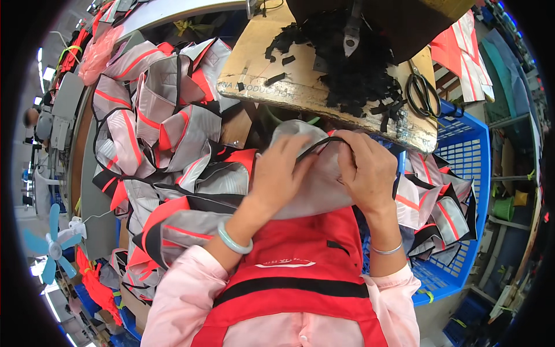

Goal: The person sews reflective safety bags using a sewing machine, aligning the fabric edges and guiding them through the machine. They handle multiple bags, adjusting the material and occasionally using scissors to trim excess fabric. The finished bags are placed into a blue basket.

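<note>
My left hand [278,173] and my right hand [365,170] both grip a grey fabric piece [315,185] with black piping along its top edge. The piece is held up in front of my red apron. My left fingers pinch the black edge near the middle. My right hand clasps the piece's right side, its fingers curled over the piping. A pale green bangle circles my left wrist and a thin silver one my right.
A big heap of grey, red and black fabric pieces [167,139] lies to my left. A blue plastic crate [462,156] with more pieces stands at my right. Ahead, a cardboard board [272,81] carries black scraps and black scissors [422,92]. A small blue fan [55,246] sits far left.
</note>
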Tool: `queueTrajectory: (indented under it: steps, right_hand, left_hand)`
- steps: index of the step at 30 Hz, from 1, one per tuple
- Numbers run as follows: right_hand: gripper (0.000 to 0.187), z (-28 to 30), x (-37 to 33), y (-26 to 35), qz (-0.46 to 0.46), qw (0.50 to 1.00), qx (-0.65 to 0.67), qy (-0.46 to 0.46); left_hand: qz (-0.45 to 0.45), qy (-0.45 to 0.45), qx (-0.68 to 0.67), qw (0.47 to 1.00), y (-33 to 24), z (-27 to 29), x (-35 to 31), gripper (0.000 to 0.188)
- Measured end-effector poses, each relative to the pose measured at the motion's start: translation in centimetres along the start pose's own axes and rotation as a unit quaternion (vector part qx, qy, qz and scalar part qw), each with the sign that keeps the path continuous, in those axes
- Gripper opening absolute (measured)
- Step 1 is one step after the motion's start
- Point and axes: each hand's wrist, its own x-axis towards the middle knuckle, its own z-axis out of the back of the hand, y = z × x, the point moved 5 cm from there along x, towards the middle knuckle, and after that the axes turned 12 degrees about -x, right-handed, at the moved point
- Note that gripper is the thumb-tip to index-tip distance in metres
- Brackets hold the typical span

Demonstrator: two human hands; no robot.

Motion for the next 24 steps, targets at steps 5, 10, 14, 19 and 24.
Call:
queueTrajectory:
  steps: [5,10,14,19,24]
  right_hand:
    - [0.020,-0.2,0.4,-0.2,-0.008,0.997,0.040,0.059]
    - [0.020,1.9,1.8,-2.0,-0.141,0.962,0.158,0.173]
    - [0.021,3.0,3.7,-2.5,-0.161,0.943,0.237,0.166]
    - [0.024,3.0,6.1,-3.2,-0.170,0.947,0.236,0.140]
    - [0.027,0.5,7.7,-5.0,-0.190,0.936,0.243,0.168]
  left_hand:
    - [0.027,-0.078,-0.146,0.986,2.8,-0.4,-1.6,0.026]
    - [-0.063,0.071,-0.120,0.988,-1.5,2.2,3.1,0.021]
    - [0.009,0.213,-0.115,0.970,-4.5,4.9,8.1,0.020]
    - [0.064,0.301,-0.115,0.944,-3.7,4.9,12.8,0.026]
    - [0.083,0.336,-0.103,0.932,-0.5,4.0,15.8,0.031]
